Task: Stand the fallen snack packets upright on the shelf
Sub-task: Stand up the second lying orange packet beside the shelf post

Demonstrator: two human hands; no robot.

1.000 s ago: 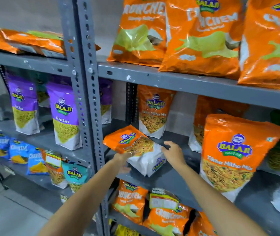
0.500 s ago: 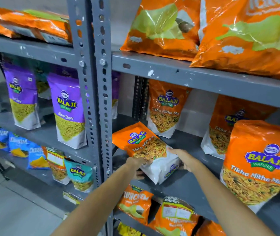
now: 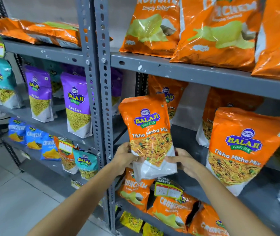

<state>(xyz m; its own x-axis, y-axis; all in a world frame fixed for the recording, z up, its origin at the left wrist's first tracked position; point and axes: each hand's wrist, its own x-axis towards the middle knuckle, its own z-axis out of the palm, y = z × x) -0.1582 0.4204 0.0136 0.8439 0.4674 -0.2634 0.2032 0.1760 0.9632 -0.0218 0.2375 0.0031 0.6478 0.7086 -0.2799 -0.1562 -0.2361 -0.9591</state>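
Note:
An orange Tikha Mitha Mix packet [image 3: 148, 132] is held upright at the left front of the grey middle shelf [image 3: 192, 183]. My left hand [image 3: 124, 156] grips its lower left edge. My right hand [image 3: 184, 161] holds its lower right side. Its white bottom hangs slightly in front of the shelf's front edge. Another orange packet [image 3: 171, 92] stands upright behind it. A larger Tikha Mitha Mix packet [image 3: 243, 147] stands to the right.
A perforated grey upright post [image 3: 101, 103] runs just left of the held packet. Purple Aloo Sev packets [image 3: 76, 103] stand on the left bay. Orange Crunchem bags [image 3: 217, 33] fill the shelf above, and more [image 3: 171, 206] sit below. Orange bags [image 3: 50, 33] lie flat at upper left.
The orange packet was lying tilted on the shelf with my hands at its lower end. Both hands have since taken hold of it and raised it upright.

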